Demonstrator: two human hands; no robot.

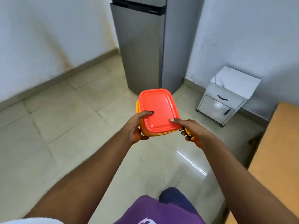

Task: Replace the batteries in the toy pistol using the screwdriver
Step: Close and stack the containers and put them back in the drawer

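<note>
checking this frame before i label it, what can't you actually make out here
- Head view: what is inside the orange container; its red lid is on and covers it.
- Head view: the yellow-and-black tool in the right hand; fingers and container hide all but a short stretch, so no tip shows.
- Head view: the toy pistol and batteries; neither is visible.
- Head view: the left hand fingers under the container.
</note>
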